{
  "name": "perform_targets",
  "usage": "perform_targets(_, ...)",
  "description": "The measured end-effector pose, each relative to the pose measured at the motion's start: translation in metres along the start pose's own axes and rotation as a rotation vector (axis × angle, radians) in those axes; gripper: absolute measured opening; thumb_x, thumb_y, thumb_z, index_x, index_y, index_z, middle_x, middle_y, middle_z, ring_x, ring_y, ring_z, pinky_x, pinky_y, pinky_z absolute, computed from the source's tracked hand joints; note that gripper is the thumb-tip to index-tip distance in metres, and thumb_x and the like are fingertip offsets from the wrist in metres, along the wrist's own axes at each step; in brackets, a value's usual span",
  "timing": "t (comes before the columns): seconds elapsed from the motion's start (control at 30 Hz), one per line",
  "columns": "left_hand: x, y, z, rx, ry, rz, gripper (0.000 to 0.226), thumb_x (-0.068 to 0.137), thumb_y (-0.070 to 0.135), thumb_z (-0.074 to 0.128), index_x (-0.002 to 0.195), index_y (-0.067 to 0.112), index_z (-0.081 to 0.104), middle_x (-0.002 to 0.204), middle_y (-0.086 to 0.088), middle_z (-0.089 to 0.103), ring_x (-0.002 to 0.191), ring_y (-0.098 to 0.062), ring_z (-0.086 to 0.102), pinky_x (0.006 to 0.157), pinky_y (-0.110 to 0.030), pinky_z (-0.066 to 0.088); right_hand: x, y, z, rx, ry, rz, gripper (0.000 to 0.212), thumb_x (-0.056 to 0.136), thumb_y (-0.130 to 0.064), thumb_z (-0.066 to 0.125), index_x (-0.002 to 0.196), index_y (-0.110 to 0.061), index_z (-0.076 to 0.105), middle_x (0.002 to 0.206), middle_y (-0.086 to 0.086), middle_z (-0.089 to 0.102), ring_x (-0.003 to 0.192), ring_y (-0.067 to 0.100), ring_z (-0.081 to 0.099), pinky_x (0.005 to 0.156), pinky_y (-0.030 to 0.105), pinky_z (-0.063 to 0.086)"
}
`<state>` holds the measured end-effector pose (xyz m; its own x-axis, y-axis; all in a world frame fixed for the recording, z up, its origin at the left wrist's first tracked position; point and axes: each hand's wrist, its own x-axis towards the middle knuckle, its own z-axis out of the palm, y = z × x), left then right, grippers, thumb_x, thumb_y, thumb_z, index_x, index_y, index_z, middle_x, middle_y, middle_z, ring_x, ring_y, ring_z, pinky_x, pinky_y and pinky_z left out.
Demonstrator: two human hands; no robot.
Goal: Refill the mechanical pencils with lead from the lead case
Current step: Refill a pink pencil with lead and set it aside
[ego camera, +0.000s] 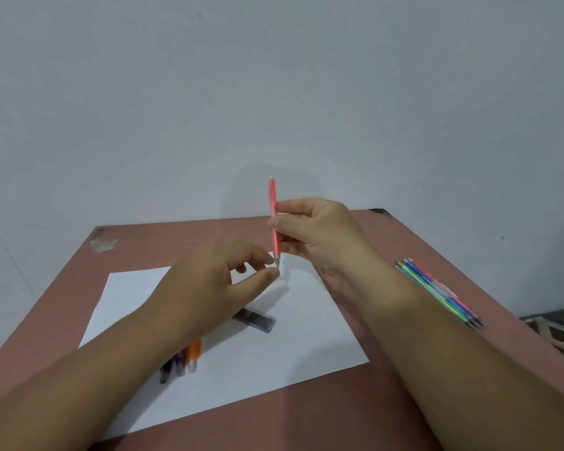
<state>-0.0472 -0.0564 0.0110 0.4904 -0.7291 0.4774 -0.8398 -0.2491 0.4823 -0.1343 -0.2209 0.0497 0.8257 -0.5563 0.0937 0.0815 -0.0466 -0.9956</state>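
Note:
My right hand [319,236] grips a pink mechanical pencil [273,203] upright above the table, tip pointing down. My left hand [209,281] reaches up to that tip, and its thumb and forefinger pinch at the tip's end; whether a lead is between them I cannot tell. The dark, clear lead case [258,320] lies on the white paper [274,362] just below my left hand. Three pencils, orange [194,354], purple and black, lie on the paper partly hidden under my left forearm.
A bundle of several coloured pencils [437,291] lies on the reddish-brown table [355,411] to the right, beside my right forearm. A grey wall stands behind the table's far edge. A patterned floor shows past the right edge.

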Motion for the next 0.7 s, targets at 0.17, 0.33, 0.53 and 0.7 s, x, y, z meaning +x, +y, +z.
perform_targets(0.17,-0.003,0.015,0.003,-0.024,-0.044,0.086,0.038,0.086,0.067,0.053,0.114,0.045,0.067,0.104,0.032,0.063,0.104,0.004,0.056,0.078,-0.015,0.047,-0.022,-0.023,-0.037,-0.413,0.091,-0.036,0.020,0.087,-0.010,0.069,0.100,-0.023,0.077,0.082,0.000,0.077,0.073,0.017,0.076,0.076,0.036,0.064)
perform_targets(0.33,-0.006,0.037,0.011,0.012,-0.155,0.143,0.043,0.086,0.071,0.050,0.122,0.049,0.061,0.113,0.040,0.056,0.113,0.014,0.045,0.092,-0.015,0.041,-0.058,-0.031,-0.085,-0.953,0.200,-0.070,0.022,0.091,-0.018,0.063,0.089,-0.036,0.075,0.088,-0.014,0.072,0.081,0.009,0.070,0.078,0.030,0.061)
perform_targets(0.53,-0.002,0.079,0.035,0.164,-0.390,0.263,0.064,0.087,0.076,0.042,0.140,0.042,0.047,0.141,0.026,0.048,0.131,0.004,0.035,0.106,-0.021,0.035,-0.090,-0.010,-0.126,-1.174,0.321,0.000,0.019,0.090,-0.020,0.065,0.101,-0.029,0.078,0.093,-0.013,0.069,0.081,0.002,0.061,0.068,0.018,0.048)
perform_targets(0.7,0.003,0.099,0.069,0.157,-0.424,0.357,0.057,0.094,0.069,0.043,0.138,0.033,0.050,0.142,0.016,0.050,0.132,-0.006,0.039,0.110,-0.029,0.036,-0.100,0.011,-0.130,-1.292,0.341,-0.007,0.019,0.092,-0.023,0.062,0.104,-0.025,0.077,0.097,-0.004,0.072,0.085,0.013,0.061,0.076,0.027,0.051)
